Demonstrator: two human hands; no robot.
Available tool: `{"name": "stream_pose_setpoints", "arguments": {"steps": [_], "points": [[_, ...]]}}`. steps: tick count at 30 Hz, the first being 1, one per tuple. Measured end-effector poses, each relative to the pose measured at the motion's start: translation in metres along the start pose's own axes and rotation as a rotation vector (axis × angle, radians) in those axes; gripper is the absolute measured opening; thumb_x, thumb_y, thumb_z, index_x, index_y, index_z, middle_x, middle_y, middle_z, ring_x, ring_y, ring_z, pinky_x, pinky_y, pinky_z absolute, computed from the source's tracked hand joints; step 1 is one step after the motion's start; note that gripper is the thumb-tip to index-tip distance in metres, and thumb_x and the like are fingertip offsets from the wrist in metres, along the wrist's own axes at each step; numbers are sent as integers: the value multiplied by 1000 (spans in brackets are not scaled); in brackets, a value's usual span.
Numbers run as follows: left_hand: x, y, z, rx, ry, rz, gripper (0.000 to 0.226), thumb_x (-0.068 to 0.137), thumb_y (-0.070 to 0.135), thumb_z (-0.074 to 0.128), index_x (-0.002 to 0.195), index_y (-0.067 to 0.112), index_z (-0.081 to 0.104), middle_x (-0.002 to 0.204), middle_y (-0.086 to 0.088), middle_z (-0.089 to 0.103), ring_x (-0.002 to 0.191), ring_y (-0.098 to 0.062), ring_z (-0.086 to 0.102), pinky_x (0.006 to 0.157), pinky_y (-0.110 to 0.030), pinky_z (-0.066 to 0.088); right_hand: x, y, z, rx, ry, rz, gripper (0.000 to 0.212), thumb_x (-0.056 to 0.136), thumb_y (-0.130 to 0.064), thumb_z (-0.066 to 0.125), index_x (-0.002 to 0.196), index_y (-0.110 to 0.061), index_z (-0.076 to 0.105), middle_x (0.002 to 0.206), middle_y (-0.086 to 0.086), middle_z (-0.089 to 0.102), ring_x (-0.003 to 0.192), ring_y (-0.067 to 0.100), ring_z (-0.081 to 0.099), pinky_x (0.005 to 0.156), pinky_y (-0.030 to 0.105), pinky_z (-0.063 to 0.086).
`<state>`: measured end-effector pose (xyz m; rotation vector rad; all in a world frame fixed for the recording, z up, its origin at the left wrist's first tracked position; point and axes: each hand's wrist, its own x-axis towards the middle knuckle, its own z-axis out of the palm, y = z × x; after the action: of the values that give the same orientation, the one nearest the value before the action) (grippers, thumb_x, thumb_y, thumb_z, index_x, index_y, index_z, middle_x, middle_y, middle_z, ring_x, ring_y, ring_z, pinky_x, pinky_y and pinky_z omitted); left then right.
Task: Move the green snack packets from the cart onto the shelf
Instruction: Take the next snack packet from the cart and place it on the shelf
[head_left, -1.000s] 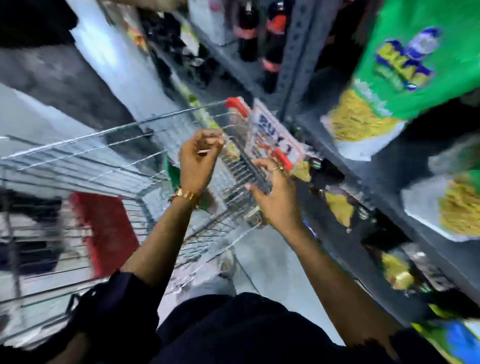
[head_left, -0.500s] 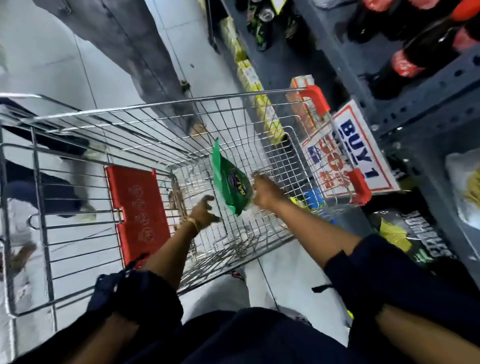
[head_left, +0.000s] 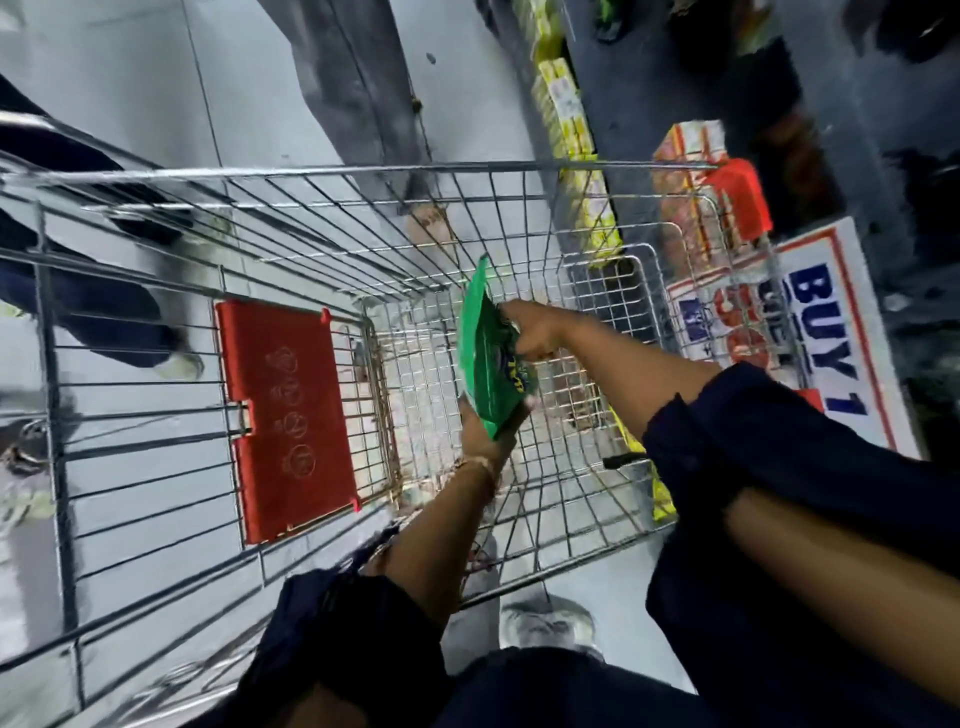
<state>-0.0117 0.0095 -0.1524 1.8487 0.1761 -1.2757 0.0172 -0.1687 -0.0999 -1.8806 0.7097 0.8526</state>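
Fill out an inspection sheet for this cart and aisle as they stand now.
Surface: wire shopping cart, basket bottom looks bare under the hands; red child-seat flap folded down.
Job's things: one green snack packet, upright inside the basket.
Clutter: nothing seen in the cart.
Grippers: right hand grips the packet's upper edge; left hand holds its lower end.
Cables: nothing seen.
Surroundings: "BUY 1" promo sign at the cart's right; yellow boxes along the shelf foot; another person's legs at left.
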Motion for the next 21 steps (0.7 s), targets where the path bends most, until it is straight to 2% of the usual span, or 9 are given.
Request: {"name": "stream_pose_setpoints", "arguments": {"steps": [2,4,8,11,13,15,17,20,21], "points": [[-2,4,-12,5,-15,-22,84,69,42,82,135,12,41,110,-6,64,90,-19,62,89,-46,57,-2,4,2,59,29,26,64,79,7,70,137,0,45,135,14,55,119,29,57,82,23,48],[-3,10,-23,61,19,43,69,75,36,80,130,13,47,111,-11,65,101,-33,63,91,-51,53,-11,13,1,136,92,41,64,77,6,73,136,1,47,125,11,57,112,21,56,84,20,42],[-14,40,-37,122,19,203,74,64,56,75,126,21,56,119,-10,68,110,-32,63,93,-48,54,-40,31,-5,330,253,-22,78,64,-4,86,133,-7,50,136,16,57,127,33,53,106,42,46],[-33,69,-37,141,-14,366,52,68,54,70,115,34,62,108,7,70,99,-6,66,89,-35,56,-81,35,-14,443,308,-73,70,62,8,84,123,-5,53,121,15,66,113,30,64,95,46,56],[-46,90,-34,126,-24,485,25,74,45,69,98,43,66,95,21,71,84,12,65,82,-24,54,-111,40,-18,539,380,-141,56,64,23,75,105,-9,53,93,-1,70,86,6,70,70,21,60],[-64,110,-28,142,-22,603,15,81,39,69,94,33,71,87,9,75,73,5,64,71,-18,51,-150,39,-18,643,481,-176,57,65,28,70,92,-19,52,74,-14,66,60,-9,64,53,9,52],[-80,129,-23,138,-18,715,7,91,27,63,90,24,70,81,0,71,73,-9,62,67,-20,51,-188,38,-13,702,627,-214,54,62,19,78,93,-21,58,85,-9,69,66,-9,67,61,14,54],[-115,159,-6,207,0,892,29,90,46,56,70,28,67,65,13,64,71,-16,62,68,-45,58,-243,38,2,771,887,-231,49,57,-3,90,98,-12,66,93,0,74,81,1,72,72,24,59],[-129,170,1,252,-4,962,42,88,52,53,65,19,63,57,10,59,64,-16,57,62,-43,56,-258,37,8,799,983,-237,51,55,-9,92,99,-11,68,98,5,76,92,14,74,80,35,61]]}}
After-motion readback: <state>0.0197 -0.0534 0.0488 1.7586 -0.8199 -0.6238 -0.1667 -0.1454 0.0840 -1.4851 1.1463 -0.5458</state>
